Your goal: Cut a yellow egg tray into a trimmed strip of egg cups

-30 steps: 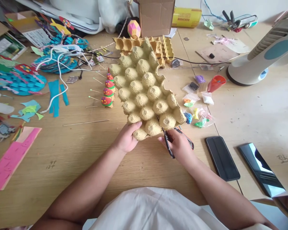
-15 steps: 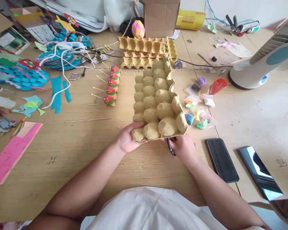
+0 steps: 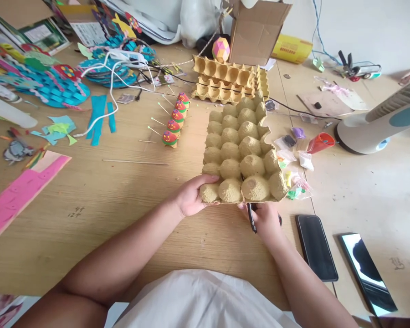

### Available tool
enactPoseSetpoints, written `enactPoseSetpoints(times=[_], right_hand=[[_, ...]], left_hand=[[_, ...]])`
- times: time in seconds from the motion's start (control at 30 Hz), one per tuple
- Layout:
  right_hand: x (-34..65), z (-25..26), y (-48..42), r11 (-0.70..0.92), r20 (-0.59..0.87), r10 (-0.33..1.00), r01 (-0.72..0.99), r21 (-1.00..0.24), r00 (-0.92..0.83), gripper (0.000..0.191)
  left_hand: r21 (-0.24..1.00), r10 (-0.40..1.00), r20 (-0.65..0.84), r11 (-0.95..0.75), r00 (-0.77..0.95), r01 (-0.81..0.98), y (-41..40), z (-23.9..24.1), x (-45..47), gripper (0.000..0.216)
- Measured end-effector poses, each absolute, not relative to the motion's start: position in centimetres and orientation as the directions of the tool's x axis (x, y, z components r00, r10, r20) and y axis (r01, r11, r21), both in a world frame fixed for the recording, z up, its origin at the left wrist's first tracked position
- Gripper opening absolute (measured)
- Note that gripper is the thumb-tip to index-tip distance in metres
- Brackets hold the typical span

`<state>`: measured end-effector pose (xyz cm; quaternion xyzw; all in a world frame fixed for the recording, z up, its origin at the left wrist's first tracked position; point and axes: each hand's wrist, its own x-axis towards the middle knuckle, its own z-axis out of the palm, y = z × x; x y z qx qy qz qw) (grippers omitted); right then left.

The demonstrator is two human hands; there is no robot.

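A tan pulp egg tray point(image 3: 250, 148) is held up over the table, its rounded cups facing upward. My left hand point(image 3: 191, 197) grips its near left corner, thumb on top and fingers underneath. Below the near edge, my right hand point(image 3: 269, 221) is closed around black-handled scissors point(image 3: 251, 218). Most of the blades are hidden by the tray. A narrow dark slit runs inward from that edge, between two cups above the scissors. Beyond my left hand stands a painted egg-carton caterpillar point(image 3: 175, 120) with red and green segments and pale-tipped sticks.
More egg-tray pieces point(image 3: 222, 75) lie at the back near a cardboard box point(image 3: 256, 34). Clay packets and a red cup point(image 3: 321, 142) are on the right, by a fan point(image 3: 365, 125). Two phones, one a black phone point(image 3: 316, 248), lie near my right forearm. A thin stick point(image 3: 136, 161) lies left.
The view has swung, so the scene sits further right. A dark slit now shows at the tray's near edge, where the scissors are. Both hands keep their grips.
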<state>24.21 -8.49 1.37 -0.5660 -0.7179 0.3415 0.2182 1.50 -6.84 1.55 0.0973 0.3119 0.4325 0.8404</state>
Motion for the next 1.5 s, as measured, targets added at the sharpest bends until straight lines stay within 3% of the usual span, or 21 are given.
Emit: enactPoseSetpoints(times=[0.13,0.27,0.73,1.0,1.17,1.3,1.5], right_hand=[[23.5,0.9,-9.1,0.020,-0.158,0.946,0.538,-0.843,-0.283,0.049],[23.3,0.2,-9.2,-0.022,-0.175,0.950,0.502,-0.864,-0.260,0.044],[22.8,-0.7,-9.3,0.022,-0.106,0.971,0.523,-0.852,-0.214,0.038],[22.7,-0.8,-8.4,0.174,0.043,0.975,0.631,-0.756,-0.217,0.040],[22.9,-0.6,-8.0,0.150,0.002,0.974,0.643,-0.751,-0.225,0.042],[23.5,-0.1,-8.3,0.103,-0.074,0.960,0.587,-0.803,-0.270,0.041],[24.4,1.0,-8.8,0.166,-0.081,0.912,0.543,-0.823,-0.402,0.046]], left_hand=[[0.394,0.783,-0.463,0.601,0.415,-0.695,-6.9,1.8,1.7,0.014],[0.380,0.780,-0.483,0.597,0.398,-0.707,-6.9,2.4,2.0,0.012],[0.359,0.735,-0.597,0.604,0.322,-0.712,-6.8,3.8,1.8,0.011],[0.364,0.739,-0.598,0.596,0.311,-0.715,-6.5,3.8,1.3,0.011],[0.385,0.748,-0.598,0.584,0.290,-0.714,-6.5,3.6,1.2,0.011],[0.455,0.810,-0.517,0.534,0.277,-0.713,-6.7,2.7,1.5,0.017],[0.599,0.932,-0.194,0.360,0.307,-0.715,-7.6,1.8,2.3,0.031]])
